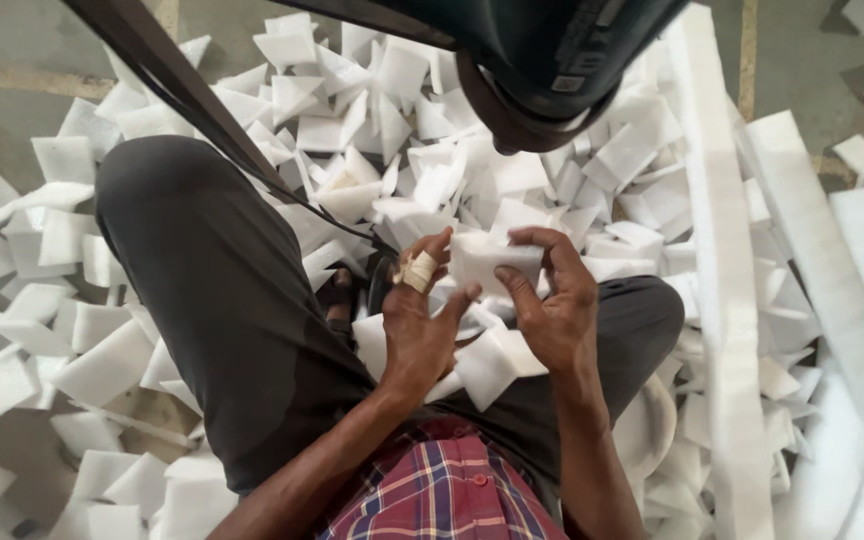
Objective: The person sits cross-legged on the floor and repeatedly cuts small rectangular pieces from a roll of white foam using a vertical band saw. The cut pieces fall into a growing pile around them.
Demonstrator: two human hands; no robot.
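I sit on the floor with my knees spread, in dark trousers (222,290) and a plaid shirt. Both hands hold one white foam piece (492,262) in front of me. My left hand (422,320) grips its left end; a pale bandage wraps one finger. My right hand (552,300) pinches its right end, thumb below and fingers on top. More cut foam squares (487,365) rest on my lap under the hands.
A heap of white foam offcuts (392,110) covers the floor all around. Long foam strips (722,300) lie at the right. A dark strap (182,90) crosses from the upper left, and a dark machine part (542,60) hangs overhead.
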